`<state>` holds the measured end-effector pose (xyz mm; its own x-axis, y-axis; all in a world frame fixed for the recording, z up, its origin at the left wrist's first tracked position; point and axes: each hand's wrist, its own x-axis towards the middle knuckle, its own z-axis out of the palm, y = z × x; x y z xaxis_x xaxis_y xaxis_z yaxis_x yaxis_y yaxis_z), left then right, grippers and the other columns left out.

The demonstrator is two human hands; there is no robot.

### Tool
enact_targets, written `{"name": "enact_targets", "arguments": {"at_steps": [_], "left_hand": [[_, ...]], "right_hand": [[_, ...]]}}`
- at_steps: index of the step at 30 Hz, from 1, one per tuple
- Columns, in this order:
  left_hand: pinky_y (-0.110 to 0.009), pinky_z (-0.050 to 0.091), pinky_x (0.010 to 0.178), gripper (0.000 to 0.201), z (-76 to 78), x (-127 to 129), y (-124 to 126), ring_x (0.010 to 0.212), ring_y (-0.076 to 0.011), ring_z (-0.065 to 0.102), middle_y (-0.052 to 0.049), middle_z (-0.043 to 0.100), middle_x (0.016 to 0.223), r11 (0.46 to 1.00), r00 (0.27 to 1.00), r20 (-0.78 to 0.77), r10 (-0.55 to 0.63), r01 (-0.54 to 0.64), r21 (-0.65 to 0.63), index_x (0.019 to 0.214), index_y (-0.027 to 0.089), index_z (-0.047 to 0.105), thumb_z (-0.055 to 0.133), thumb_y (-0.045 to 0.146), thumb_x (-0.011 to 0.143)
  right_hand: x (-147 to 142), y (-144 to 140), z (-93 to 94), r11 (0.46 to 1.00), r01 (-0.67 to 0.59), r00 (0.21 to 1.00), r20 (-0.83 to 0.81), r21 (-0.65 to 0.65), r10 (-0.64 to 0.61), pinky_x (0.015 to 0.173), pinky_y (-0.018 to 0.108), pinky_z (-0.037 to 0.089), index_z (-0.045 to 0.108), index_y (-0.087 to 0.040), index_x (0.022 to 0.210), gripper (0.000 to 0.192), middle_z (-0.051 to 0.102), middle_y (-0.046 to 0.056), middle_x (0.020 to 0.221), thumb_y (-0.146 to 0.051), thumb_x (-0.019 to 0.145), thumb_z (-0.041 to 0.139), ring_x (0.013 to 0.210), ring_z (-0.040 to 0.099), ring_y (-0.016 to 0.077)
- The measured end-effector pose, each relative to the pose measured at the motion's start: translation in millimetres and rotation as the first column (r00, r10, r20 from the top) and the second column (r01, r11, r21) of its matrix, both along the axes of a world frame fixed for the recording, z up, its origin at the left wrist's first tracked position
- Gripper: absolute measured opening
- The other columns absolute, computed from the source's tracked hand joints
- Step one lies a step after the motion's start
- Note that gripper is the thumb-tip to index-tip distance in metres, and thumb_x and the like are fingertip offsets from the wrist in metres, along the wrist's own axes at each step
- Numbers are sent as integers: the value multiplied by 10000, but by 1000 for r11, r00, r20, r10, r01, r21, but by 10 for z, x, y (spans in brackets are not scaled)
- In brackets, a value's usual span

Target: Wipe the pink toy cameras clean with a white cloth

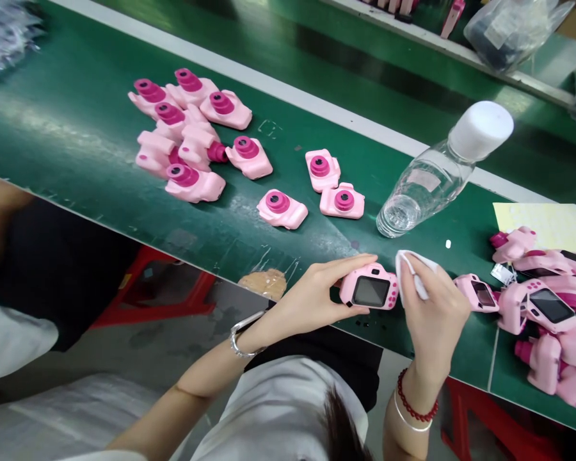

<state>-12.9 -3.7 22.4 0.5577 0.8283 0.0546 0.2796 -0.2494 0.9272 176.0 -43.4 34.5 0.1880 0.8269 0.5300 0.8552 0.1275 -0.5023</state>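
My left hand grips a pink toy camera by its left end, its dark screen facing up, just over the near edge of the green bench. My right hand holds a small white cloth against the camera's right end. Both wrists carry bracelets.
Several pink toy cameras lie lens-up at the left and middle of the bench. More cameras are piled at the right, beside a yellow sheet. A clear bottle with a white cap lies tilted behind my hands. Another person sits at the left.
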Motion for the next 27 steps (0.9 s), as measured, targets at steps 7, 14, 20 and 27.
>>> {"name": "enact_targets", "arguments": {"at_steps": [7, 14, 20, 27], "left_hand": [[-342, 640, 928, 743, 47, 18, 11, 1204, -260, 718, -87, 703, 1386, 985, 999, 39, -19, 25, -170, 1395, 212, 631, 901, 303, 709], [-320, 632, 897, 754, 66, 68, 68, 1119, -252, 746, -96, 752, 1297, 987, 999, 33, 9, -3, -161, 1364, 164, 653, 915, 369, 687], [-310, 601, 865, 744, 64, 158, 100, 965, -236, 770, -103, 796, 1172, 999, 997, -70, -30, 29, -19, 1297, 139, 695, 928, 449, 662], [-363, 600, 906, 888, -124, 587, 146, 1190, -284, 698, -171, 611, 1484, 979, 987, -20, -162, 158, -130, 1500, 147, 511, 879, 420, 740]], "right_hand": [[217, -223, -86, 944, 327, 888, -360, 56, -286, 800, 344, 596, 822, -221, 960, 144, 802, 51, 944, -331, 891, 759, 835, 751, 208], [504, -515, -274, 792, 609, 687, -465, -52, -559, 755, 400, 570, 804, -130, 1075, 460, 785, 110, 929, -505, 808, 806, 813, 712, 262], [597, -674, -366, 743, 669, 659, -440, -29, -610, 690, 387, 528, 814, -138, 1038, 388, 767, 93, 861, -438, 793, 818, 725, 664, 247], [641, -667, -425, 595, 779, 593, -540, 198, -598, 559, 360, 365, 838, -283, 790, 112, 610, 8, 619, -345, 698, 853, 569, 495, 201]]}}
